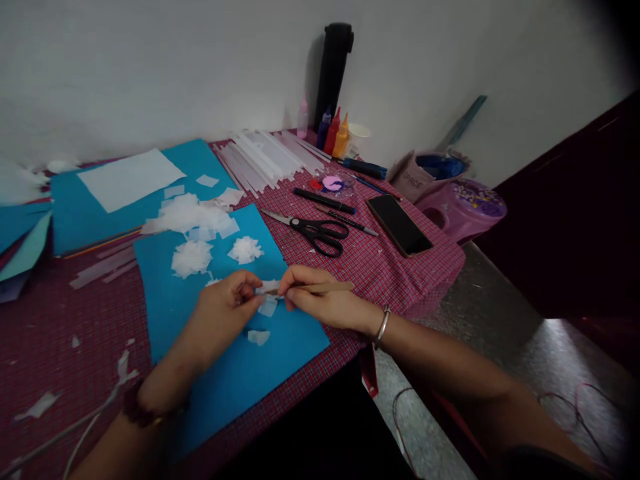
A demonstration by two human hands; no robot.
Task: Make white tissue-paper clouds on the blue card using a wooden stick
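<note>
Over a blue sheet, my two hands nearly meet. My right hand is closed round a flat, light-brown stick, whose exact kind I cannot make out; its tip points toward my other hand. Thumb and fingers of my left hand pinch a small piece of white paper by the stick's tip. Just below the fingertips is another thin paper square, and a loose paper scrap lies nearer me. Two ruffled white paper pompoms, one larger and one smaller, sit farther up the sheet.
A heap of white paper squares lies behind the pompoms. Black-handled scissors, a black marker and a phone rest to the right. Paper strips and paint bottles stand along the wall side. A pink stool is beside the table.
</note>
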